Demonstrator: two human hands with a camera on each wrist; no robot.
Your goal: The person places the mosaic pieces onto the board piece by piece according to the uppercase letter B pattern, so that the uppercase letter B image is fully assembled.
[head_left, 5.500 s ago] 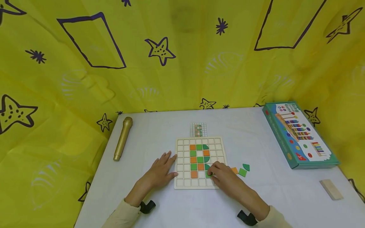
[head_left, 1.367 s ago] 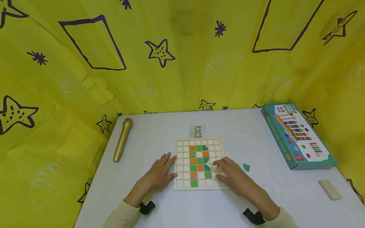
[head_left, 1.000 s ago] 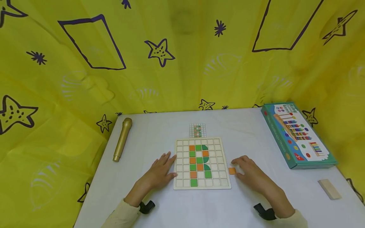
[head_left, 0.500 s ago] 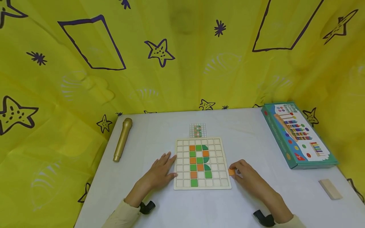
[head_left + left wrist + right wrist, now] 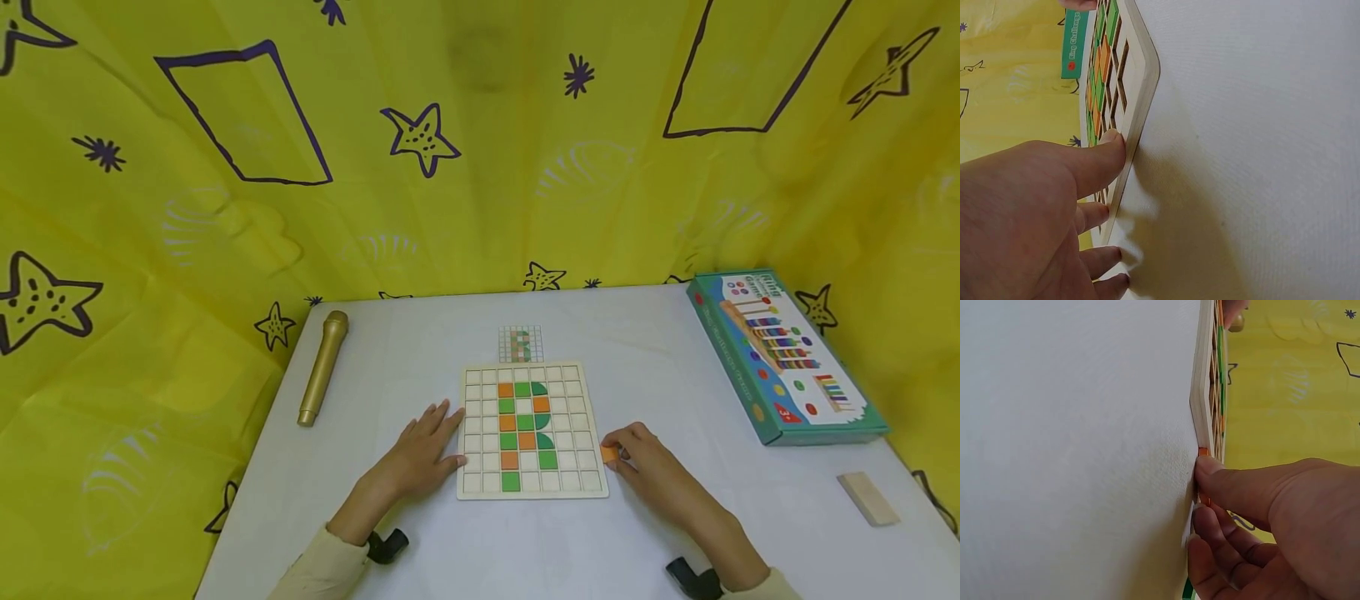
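My right hand (image 5: 648,462), just off the board's right edge, pinches an orange square tile (image 5: 609,453) between thumb and fingers; the tile also shows in the right wrist view as an orange sliver (image 5: 1203,452). The pale wooden grid board (image 5: 577,483) lies flat on the table, with orange and green squares and green rounded tiles set in its cells in an R-like shape. Against the board's left edge rests my left hand (image 5: 420,450), fingers spread, thumb (image 5: 1107,159) touching the rim. Behind the board lies a small pattern card (image 5: 520,343) with a similar figure.
A gold microphone-shaped object (image 5: 324,367) lies at the table's left. Far right is a green-edged game box (image 5: 787,358), with a small wooden block (image 5: 867,498) in front of it. A yellow patterned cloth (image 5: 480,208) hangs behind the white table (image 5: 420,342).
My right hand has left the board and moved right to grip the orange tile. A green square now sits in the bottom row. The loose green rounded tile is hidden from the head view.
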